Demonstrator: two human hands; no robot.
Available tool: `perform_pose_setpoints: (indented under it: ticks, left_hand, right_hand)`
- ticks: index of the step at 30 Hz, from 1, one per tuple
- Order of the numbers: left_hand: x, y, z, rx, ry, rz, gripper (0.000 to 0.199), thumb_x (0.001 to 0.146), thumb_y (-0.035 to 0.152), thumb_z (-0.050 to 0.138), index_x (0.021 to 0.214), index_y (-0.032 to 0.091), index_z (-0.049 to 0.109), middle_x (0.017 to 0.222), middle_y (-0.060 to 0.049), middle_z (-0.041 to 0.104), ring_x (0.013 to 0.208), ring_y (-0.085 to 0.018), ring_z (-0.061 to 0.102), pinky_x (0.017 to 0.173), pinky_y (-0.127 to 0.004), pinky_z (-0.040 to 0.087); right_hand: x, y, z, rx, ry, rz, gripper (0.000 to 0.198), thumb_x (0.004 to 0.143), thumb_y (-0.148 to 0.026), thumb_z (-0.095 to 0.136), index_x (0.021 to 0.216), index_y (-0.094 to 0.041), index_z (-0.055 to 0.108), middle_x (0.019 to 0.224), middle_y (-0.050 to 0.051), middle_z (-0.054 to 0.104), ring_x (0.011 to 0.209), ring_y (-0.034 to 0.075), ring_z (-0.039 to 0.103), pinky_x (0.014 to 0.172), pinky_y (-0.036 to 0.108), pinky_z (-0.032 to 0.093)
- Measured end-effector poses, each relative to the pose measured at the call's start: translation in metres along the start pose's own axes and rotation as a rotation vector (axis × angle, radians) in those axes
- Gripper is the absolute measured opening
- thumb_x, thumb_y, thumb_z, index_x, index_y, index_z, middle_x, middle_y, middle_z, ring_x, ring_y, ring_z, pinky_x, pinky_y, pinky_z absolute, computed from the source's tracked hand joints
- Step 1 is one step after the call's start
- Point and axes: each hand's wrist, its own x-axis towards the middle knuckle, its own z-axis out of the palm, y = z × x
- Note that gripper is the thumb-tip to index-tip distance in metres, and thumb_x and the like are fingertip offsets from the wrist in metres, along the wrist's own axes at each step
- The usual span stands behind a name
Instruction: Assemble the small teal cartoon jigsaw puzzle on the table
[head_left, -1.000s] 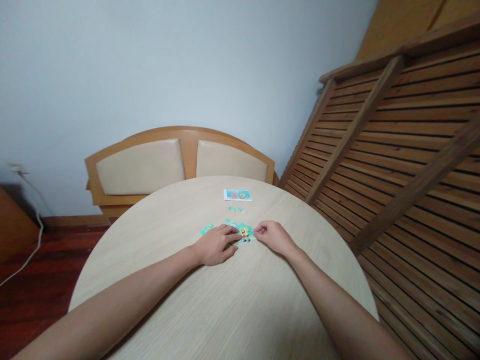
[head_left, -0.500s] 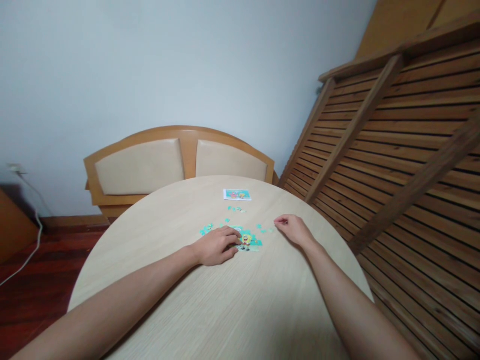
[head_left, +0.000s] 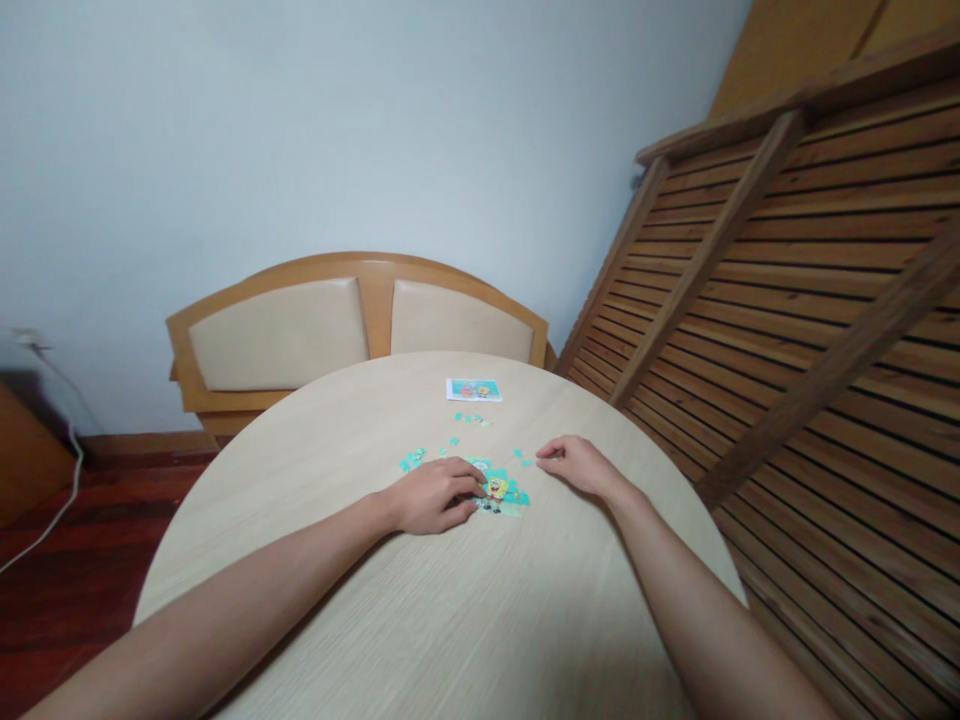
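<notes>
1. On the round table [head_left: 360, 620], pale, wood-grained: partly joined puzzle [head_left: 513, 496], flat, teal and yellow.
2. Left hand [head_left: 435, 495] loosely spread over puzzle's left side, gripping nothing visible.
3. Right hand [head_left: 537, 457] half-curled beside loose pieces [head_left: 518, 454]; cannot tell if pinching one.
4. Puzzle probably light, stiffish, apt to split; pinch pieces by edges.
</notes>
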Motion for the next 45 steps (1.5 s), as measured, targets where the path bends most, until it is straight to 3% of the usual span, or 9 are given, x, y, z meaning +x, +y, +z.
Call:
perform_pose_setpoints:
  ticks: [6,12,17,26,36,45]
  left_hand:
    - [0.002,0.003,-0.001,0.036,0.024,-0.059,0.025,0.094,0.022,0.050,0.114,0.020,0.064,0.120,-0.009,0.064,0.111,-0.022,0.059,0.102,-0.036,0.046]
    - [0.001,0.002,0.000,0.049,0.032,-0.092,0.027,0.093,0.023,0.051,0.117,0.019,0.062,0.121,-0.010,0.062,0.113,-0.023,0.057,0.103,-0.037,0.046]
    - [0.001,0.001,0.000,0.046,0.028,-0.088,0.026,0.093,0.023,0.051,0.117,0.019,0.062,0.120,-0.010,0.062,0.113,-0.023,0.058,0.103,-0.038,0.046]
    - [0.000,0.001,0.001,0.054,0.026,-0.098,0.027,0.093,0.023,0.051,0.118,0.019,0.061,0.121,-0.010,0.062,0.114,-0.023,0.057,0.103,-0.037,0.045]
    - [0.002,0.002,0.001,0.038,0.038,-0.091,0.028,0.092,0.022,0.051,0.118,0.020,0.061,0.121,-0.010,0.062,0.114,-0.023,0.057,0.103,-0.039,0.046]
    - [0.002,0.002,0.001,0.039,0.033,-0.097,0.027,0.092,0.023,0.052,0.118,0.020,0.061,0.121,-0.010,0.062,0.113,-0.024,0.057,0.103,-0.038,0.045]
  right_hand:
    - [-0.002,-0.003,-0.005,0.042,-0.102,0.010,0.027,0.075,-0.030,0.067,0.093,-0.013,0.076,0.081,0.007,0.073,0.070,0.018,0.062,0.065,0.027,0.045]
    - [-0.002,0.003,-0.007,0.025,-0.091,0.006,0.029,0.071,-0.035,0.071,0.090,-0.013,0.074,0.076,0.005,0.067,0.068,0.017,0.058,0.063,0.027,0.042]
    - [-0.001,0.004,-0.005,0.219,-0.179,-0.063,0.031,0.069,-0.036,0.073,0.090,-0.013,0.070,0.075,0.003,0.065,0.072,0.016,0.058,0.066,0.027,0.045]
    - [-0.009,-0.021,-0.008,0.408,-0.366,-0.038,0.039,0.071,-0.046,0.075,0.090,-0.012,0.073,0.076,0.005,0.070,0.070,0.016,0.060,0.066,0.027,0.043]
    - [-0.014,-0.033,-0.003,0.385,-0.454,-0.090,0.039,0.071,-0.047,0.074,0.084,-0.010,0.073,0.071,0.004,0.068,0.064,0.013,0.056,0.062,0.025,0.040]
    - [-0.016,-0.042,-0.002,0.323,-0.442,-0.064,0.029,0.069,-0.038,0.073,0.079,-0.011,0.071,0.063,0.000,0.062,0.058,0.011,0.050,0.054,0.022,0.035]
